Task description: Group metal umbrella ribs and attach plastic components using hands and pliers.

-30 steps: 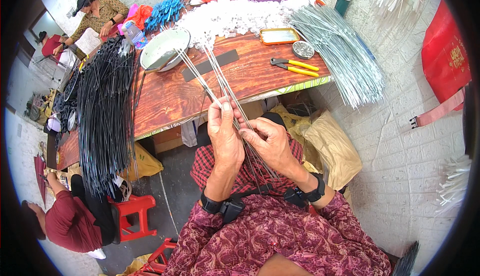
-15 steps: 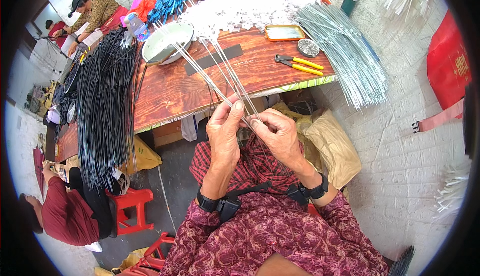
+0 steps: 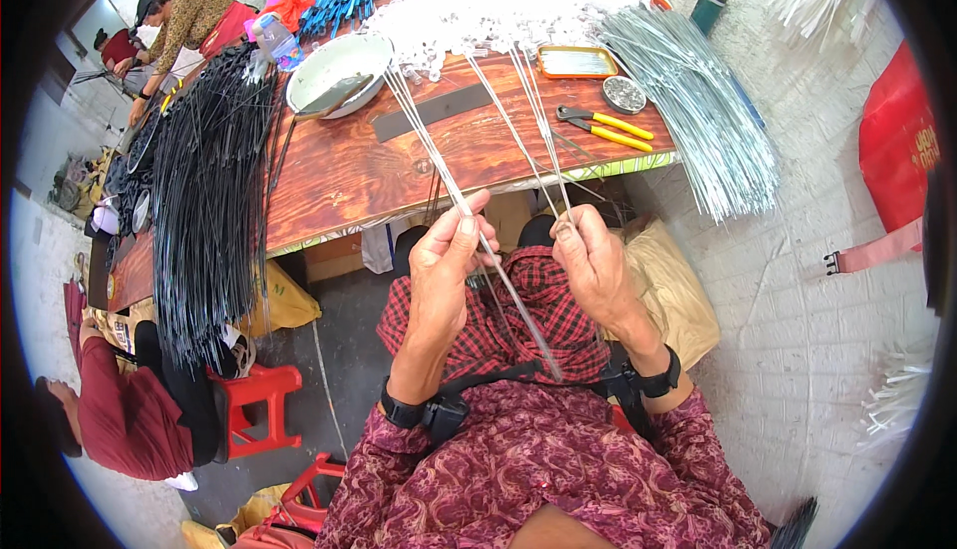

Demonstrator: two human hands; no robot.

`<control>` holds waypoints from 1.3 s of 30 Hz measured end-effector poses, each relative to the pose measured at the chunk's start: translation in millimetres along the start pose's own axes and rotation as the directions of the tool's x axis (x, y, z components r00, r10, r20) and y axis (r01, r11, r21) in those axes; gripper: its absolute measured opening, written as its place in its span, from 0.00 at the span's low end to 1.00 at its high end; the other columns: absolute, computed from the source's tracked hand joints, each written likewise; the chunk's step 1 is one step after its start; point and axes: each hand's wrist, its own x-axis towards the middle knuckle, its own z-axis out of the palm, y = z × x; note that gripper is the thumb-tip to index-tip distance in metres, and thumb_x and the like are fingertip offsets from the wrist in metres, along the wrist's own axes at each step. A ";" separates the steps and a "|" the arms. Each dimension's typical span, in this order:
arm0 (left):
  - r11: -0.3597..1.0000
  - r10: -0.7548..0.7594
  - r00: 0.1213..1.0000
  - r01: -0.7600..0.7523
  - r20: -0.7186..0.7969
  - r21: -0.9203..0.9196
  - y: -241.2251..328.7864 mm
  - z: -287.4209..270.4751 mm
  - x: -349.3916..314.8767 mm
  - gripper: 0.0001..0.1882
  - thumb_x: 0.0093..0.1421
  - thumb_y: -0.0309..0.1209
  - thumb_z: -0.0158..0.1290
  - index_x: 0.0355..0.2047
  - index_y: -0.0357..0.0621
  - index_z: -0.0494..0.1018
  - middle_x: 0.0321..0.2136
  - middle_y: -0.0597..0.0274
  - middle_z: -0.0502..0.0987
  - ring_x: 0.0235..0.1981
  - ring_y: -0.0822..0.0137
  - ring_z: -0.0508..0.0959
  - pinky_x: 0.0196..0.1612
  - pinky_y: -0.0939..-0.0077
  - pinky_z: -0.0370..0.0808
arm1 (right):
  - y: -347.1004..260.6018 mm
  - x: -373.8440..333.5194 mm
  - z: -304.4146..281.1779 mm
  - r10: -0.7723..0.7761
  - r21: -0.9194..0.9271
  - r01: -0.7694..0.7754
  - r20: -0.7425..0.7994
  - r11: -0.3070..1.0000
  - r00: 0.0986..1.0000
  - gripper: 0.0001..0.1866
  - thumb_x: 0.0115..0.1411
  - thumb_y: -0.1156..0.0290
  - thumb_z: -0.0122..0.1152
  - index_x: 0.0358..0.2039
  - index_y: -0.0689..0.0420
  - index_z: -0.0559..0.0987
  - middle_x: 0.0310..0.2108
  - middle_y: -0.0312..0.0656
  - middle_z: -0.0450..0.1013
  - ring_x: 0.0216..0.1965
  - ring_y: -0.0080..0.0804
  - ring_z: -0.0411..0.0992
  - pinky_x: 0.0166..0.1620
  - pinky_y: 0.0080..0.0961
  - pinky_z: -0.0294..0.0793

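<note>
My left hand (image 3: 444,275) is closed around a bundle of thin silvery wires (image 3: 424,136). Their far ends reach over the red-brown table, while the near ends slant down over my checked lap. Pinched between the thumb and fingers of my right hand (image 3: 598,270) are several more thin wires (image 3: 538,136), fanned apart toward the table. The hands are apart, just in front of the table's near edge. Beyond the wire ends lie a dark flat strip (image 3: 434,114) and a heap of small clear plastic pieces (image 3: 488,16).
On the table (image 3: 344,170) are yellow-handled pliers (image 3: 620,134), a round tin (image 3: 625,96) of small bits, an orange-rimmed tray (image 3: 576,75) and a white basin (image 3: 349,54). Black wires (image 3: 204,210) hang off the left, silvery wires (image 3: 688,111) off the right. Other people sit at left near a red stool (image 3: 261,410).
My hands have moved apart, the right one shifting rightward. The wires, close together before, are now split into separate groups, one in each hand.
</note>
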 end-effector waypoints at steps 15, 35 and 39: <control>0.988 -0.022 0.999 0.027 0.028 -0.155 -24.4 -0.6 -0.2 0.27 0.70 0.35 0.52 0.65 0.36 0.63 0.36 0.67 0.73 0.36 0.75 0.74 0.41 0.76 0.76 | 4.3 -24.5 44.3 -0.005 0.138 -0.010 0.103 0.990 0.995 0.14 0.71 0.62 0.53 0.41 0.63 0.70 0.22 0.44 0.77 0.26 0.33 0.80 0.29 0.29 0.76; 0.968 -0.248 0.966 0.246 0.066 0.039 -69.3 -31.2 -2.9 0.19 0.71 0.37 0.50 0.54 0.34 0.72 0.47 0.50 0.81 0.43 0.64 0.81 0.48 0.67 0.79 | 48.9 -47.0 55.5 0.190 0.035 -0.201 0.198 0.979 0.962 0.09 0.70 0.69 0.44 0.38 0.62 0.69 0.24 0.46 0.79 0.25 0.43 0.80 0.32 0.37 0.77; 0.951 -0.304 0.953 0.302 0.013 0.072 -77.0 -42.4 13.4 0.17 0.68 0.34 0.55 0.52 0.37 0.75 0.41 0.57 0.82 0.37 0.68 0.82 0.43 0.73 0.81 | 61.2 -38.7 62.2 0.282 0.224 -0.352 0.290 0.909 0.914 0.12 0.72 0.69 0.42 0.41 0.64 0.71 0.28 0.48 0.80 0.26 0.36 0.81 0.31 0.31 0.79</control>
